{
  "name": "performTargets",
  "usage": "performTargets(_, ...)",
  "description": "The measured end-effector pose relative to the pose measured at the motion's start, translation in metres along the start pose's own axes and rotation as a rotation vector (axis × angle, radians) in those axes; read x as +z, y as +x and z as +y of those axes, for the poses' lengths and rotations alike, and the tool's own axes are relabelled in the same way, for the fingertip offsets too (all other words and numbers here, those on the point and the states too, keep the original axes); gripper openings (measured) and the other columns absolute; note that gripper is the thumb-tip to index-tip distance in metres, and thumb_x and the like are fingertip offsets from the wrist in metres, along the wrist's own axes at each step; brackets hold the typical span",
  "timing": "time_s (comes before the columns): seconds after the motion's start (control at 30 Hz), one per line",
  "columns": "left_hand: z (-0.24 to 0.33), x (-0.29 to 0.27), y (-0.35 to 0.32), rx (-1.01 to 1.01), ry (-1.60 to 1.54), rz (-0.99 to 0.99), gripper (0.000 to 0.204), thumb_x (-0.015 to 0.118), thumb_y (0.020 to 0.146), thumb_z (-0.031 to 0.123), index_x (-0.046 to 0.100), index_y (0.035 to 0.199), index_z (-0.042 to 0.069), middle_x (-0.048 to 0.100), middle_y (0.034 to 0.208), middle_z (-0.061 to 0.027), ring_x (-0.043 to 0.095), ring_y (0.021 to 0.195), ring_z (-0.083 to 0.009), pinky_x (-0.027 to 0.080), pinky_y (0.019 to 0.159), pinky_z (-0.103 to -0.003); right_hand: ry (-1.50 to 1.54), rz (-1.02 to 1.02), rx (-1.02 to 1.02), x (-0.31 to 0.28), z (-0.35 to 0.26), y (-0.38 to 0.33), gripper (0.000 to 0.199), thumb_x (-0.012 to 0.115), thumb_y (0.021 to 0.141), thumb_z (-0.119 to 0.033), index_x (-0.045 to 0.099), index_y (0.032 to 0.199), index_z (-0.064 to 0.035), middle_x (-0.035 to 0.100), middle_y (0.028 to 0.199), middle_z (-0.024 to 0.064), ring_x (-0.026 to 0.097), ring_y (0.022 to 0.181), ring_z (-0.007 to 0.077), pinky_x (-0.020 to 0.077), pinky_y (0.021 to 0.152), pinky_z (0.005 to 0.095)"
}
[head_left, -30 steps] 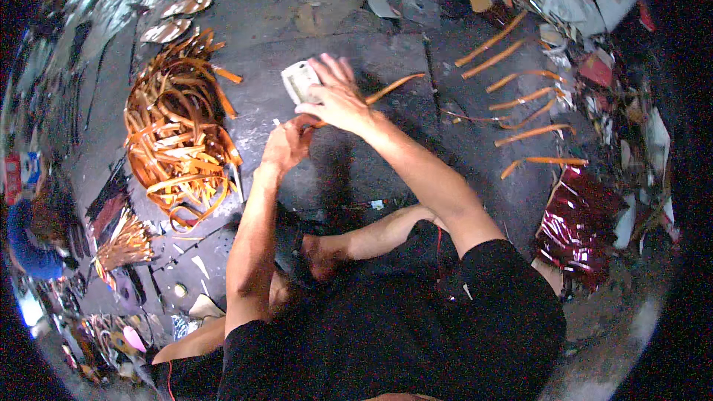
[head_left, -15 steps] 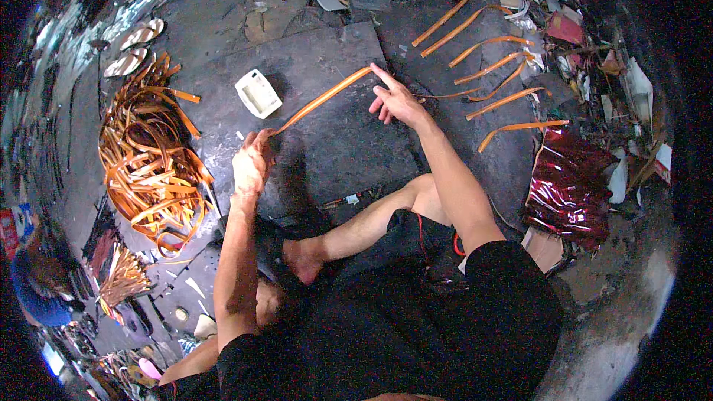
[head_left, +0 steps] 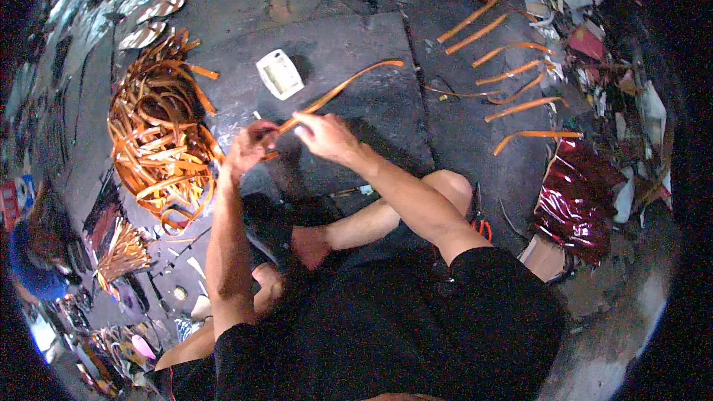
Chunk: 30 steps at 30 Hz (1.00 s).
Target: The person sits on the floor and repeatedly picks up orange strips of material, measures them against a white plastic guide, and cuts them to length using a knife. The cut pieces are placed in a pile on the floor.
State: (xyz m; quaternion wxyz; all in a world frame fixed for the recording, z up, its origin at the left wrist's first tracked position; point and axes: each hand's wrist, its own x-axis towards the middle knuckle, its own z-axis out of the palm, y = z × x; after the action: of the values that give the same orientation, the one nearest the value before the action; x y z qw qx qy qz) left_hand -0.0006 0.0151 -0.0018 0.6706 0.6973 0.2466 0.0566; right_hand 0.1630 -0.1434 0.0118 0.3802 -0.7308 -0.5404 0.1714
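Note:
A narrow glossy orange-brown strap runs slantwise over the dark board, its far end free and bending to the right. My left hand, slightly smeared by motion, is closed round the strap near its lower end. Close beside it, my right hand pinches the same strap between thumb and fingers. A short bit of strap shows below the left hand's fingers. Just beyond the hands lies a small white rectangular tray.
A big tangled heap of orange straps lies at the left, sandals behind it. Several single straps are laid out at the right, near a shiny dark-red sheet stack. Scrap litters the far right. Another person is at the left edge.
My right hand has come from the strap's far end, where it was stretched out, down and left to beside my left hand. The strap's far end now hangs free. The view has shifted slightly.

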Motion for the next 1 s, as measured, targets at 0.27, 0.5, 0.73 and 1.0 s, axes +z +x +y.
performTargets(0.27,0.003,0.044,0.018,0.039,0.288,0.214,0.012,0.057,0.088,0.011,0.063,0.098,0.008,0.060,0.065,-0.0043,0.054,0.060,-0.0111,0.045,0.057,-0.030,-0.489,0.118,-0.190,-0.029,-0.006,0.070,0.026,0.066,0.077,-0.019,0.063,0.101,-0.0098,0.048,0.120,0.0158,0.039,0.121,0.0367,0.0260,0.105,0.0527)
performTargets(0.5,0.030,0.041,0.010,0.078,0.474,0.267,0.012,0.058,0.089,0.015,0.063,0.098,0.010,0.065,0.073,-0.0129,0.062,0.063,-0.0238,0.048,0.061,-0.037,-0.134,0.146,-0.080,-0.049,0.003,0.067,0.034,0.070,0.072,-0.007,0.057,0.103,-0.0102,0.048,0.117,0.0157,0.043,0.118,0.0355,0.0323,0.102,0.0489)
performTargets(0.73,0.005,0.035,0.020,0.101,0.491,0.240,0.017,0.061,0.089,0.021,0.063,0.101,0.010,0.063,0.069,-0.0100,0.060,0.061,-0.0197,0.047,0.060,-0.035,0.366,-0.228,0.678,-0.091,0.023,0.003,0.057,0.045,0.097,-0.015,0.021,0.148,-0.0214,0.061,0.068,0.0082,0.056,0.050,0.0133,0.0473,0.043,0.0281)
performTargets(1.0,-0.022,-0.051,-0.014,-0.162,0.097,-0.012,0.027,0.057,0.091,0.024,0.059,0.102,-0.001,0.065,0.073,-0.0077,0.059,0.061,-0.0129,0.047,0.054,-0.027,-0.192,-0.281,0.141,0.023,-0.004,-0.014,0.060,0.044,0.094,-0.018,0.017,0.148,-0.0137,0.061,0.068,0.0278,0.061,0.062,0.0440,0.0485,0.062,0.0536)
